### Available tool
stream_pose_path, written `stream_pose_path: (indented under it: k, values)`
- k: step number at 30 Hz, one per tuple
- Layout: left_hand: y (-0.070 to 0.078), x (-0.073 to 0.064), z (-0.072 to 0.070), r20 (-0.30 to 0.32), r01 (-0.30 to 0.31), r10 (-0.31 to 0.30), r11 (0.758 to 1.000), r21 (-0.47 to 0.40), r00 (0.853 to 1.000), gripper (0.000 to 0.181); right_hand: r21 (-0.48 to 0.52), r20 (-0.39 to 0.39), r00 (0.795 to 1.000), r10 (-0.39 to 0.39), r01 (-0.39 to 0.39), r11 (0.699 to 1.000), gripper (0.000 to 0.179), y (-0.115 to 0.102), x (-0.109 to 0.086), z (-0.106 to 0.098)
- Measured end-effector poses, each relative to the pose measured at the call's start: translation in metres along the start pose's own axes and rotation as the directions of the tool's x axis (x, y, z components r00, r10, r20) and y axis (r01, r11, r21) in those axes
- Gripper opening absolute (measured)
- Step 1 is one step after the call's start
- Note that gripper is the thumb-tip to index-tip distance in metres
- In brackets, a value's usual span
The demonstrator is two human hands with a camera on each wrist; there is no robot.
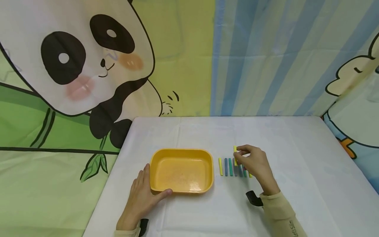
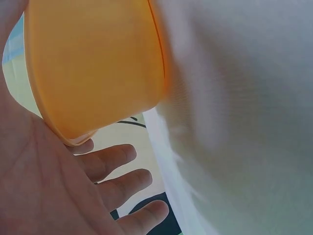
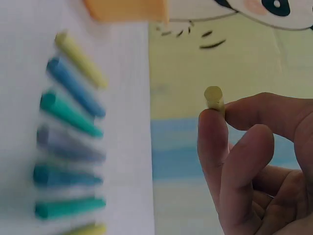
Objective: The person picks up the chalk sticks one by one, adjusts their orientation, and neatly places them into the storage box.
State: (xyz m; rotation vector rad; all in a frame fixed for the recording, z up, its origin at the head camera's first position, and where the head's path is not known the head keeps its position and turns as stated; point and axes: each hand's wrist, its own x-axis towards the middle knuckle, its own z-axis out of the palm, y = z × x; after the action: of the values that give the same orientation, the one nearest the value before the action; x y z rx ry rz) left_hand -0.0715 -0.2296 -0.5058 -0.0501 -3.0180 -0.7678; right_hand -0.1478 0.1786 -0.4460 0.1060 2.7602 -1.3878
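A yellow-orange plastic tub [image 1: 182, 171] sits empty on the white table. My left hand [image 1: 142, 194] rests flat against its left wall, thumb along the front edge; the left wrist view shows straight fingers [image 2: 115, 161] beside the tub [image 2: 93, 63]. Right of the tub lies a row of several short coloured sticks [image 1: 229, 167], yellow, blue, teal and grey [image 3: 68, 147]. My right hand [image 1: 254, 164] hovers over the row and pinches a yellow stick [image 1: 235, 154] between thumb and fingertips; its end [image 3: 214, 98] shows above the fingers.
A white cloth covers the table [image 1: 296, 158]. A panda-print curtain [image 1: 74, 65] hangs behind and to the left, a striped one [image 1: 266, 56] to the right. Black straps [image 1: 253, 198] sit at both wrists.
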Motion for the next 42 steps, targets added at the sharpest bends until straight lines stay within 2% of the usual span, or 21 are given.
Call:
stream_pose_path:
  k: [11,17,26,33,42]
  values:
    - [0.002,0.000,0.001,0.011,-0.011,0.011,1.000,-0.014,1.000,0.136,0.177,0.082,0.994,-0.068,0.052,0.983,0.031,-0.056,0.007,0.049]
    - [0.002,0.002,0.002,0.020,-0.008,0.008,1.000,-0.014,1.000,0.137,0.243,0.118,0.988,-0.095,0.064,0.968,0.028,-0.073,0.007,0.068]
    - [0.001,0.001,0.002,0.029,0.006,-0.006,1.000,-0.017,1.000,0.136,0.376,0.200,0.971,-0.133,0.049,0.925,0.029,-0.094,0.002,0.095]
    - [0.000,0.001,0.002,0.012,-0.008,0.009,0.999,-0.031,1.000,0.135,0.408,0.253,0.962,-0.099,-0.013,0.913,0.028,-0.108,0.001,0.120]
    - [-0.001,0.000,0.000,-0.004,-0.028,0.027,0.998,-0.049,1.000,0.132,0.387,0.301,0.952,-0.052,-0.072,0.919,0.022,-0.121,0.002,0.159]
